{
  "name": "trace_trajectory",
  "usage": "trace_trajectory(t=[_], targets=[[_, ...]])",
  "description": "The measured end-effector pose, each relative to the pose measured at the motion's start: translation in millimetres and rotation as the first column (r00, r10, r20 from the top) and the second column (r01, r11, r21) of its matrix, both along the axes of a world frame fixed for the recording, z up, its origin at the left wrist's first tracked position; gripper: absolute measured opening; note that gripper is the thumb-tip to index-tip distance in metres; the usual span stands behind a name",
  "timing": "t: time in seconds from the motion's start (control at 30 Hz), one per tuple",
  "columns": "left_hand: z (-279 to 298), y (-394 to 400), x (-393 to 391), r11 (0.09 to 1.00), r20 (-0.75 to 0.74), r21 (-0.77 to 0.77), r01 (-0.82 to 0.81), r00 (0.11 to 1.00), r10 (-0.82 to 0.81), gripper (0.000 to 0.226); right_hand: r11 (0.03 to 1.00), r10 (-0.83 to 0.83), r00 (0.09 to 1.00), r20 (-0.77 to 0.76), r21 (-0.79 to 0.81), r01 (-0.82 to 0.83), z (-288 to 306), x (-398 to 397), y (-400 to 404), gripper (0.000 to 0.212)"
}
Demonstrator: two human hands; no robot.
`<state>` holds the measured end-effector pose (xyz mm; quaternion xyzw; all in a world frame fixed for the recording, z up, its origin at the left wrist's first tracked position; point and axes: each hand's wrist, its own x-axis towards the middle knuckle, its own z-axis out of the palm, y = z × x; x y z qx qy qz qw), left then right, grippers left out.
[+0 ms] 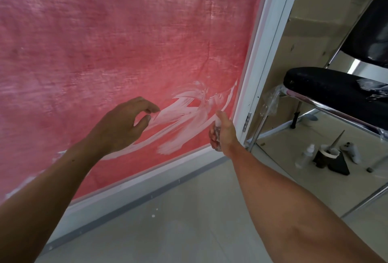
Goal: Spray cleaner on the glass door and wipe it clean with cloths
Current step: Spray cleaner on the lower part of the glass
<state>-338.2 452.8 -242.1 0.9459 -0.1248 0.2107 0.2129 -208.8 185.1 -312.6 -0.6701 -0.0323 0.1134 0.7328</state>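
The glass door [126, 42] fills the left and middle of the head view, with red fabric behind the pane. White smears [180, 115] streak its lower right part. My right hand [223, 134] grips a small clear spray bottle [217, 129], thumb on top, pointed at the smears near the door's white frame [258, 69]. My left hand [123, 124] hovers in front of the glass with fingers loosely curved and holds nothing. No cloth is in view.
A black padded chair [327, 92] with chrome legs stands right of the door frame. On the floor under it are a white bottle [305, 156], a dark cup with a stick [327, 154] and a white rag-like object [352, 151]. Pale tile floor [178, 220] lies below.
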Motion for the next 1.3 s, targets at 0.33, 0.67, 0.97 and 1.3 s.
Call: trace_trajectory(t=[0.33, 0.67, 0.97, 1.3], targets=[[-6.2, 0.6, 3.5, 0.999, -0.020, -0.047, 0.024, 0.999, -0.025, 0.027, 0.909, -0.387, 0.921, 0.055, 0.193, 0.370, 7.0, 25.3, -22.7, 0.056], [-7.6, -1.8, 7.7, 0.996, -0.005, -0.082, 0.046, 0.999, -0.047, 0.031, 0.925, -0.338, 0.937, 0.084, 0.216, 0.314, 6.1, 23.6, -26.1, 0.061], [-7.9, 4.2, 3.8, 0.995, -0.001, -0.087, 0.041, 0.999, -0.041, 0.026, 0.988, -0.045, 0.999, -0.017, -0.150, 0.042, -20.3, 6.1, -17.1, 0.060], [-1.0, 13.8, -6.6, 0.994, 0.038, -0.107, 0.039, 0.999, -0.035, 0.027, 0.948, 0.280, 0.958, -0.054, -0.144, -0.285, -31.7, -7.9, 11.6, 0.065]])
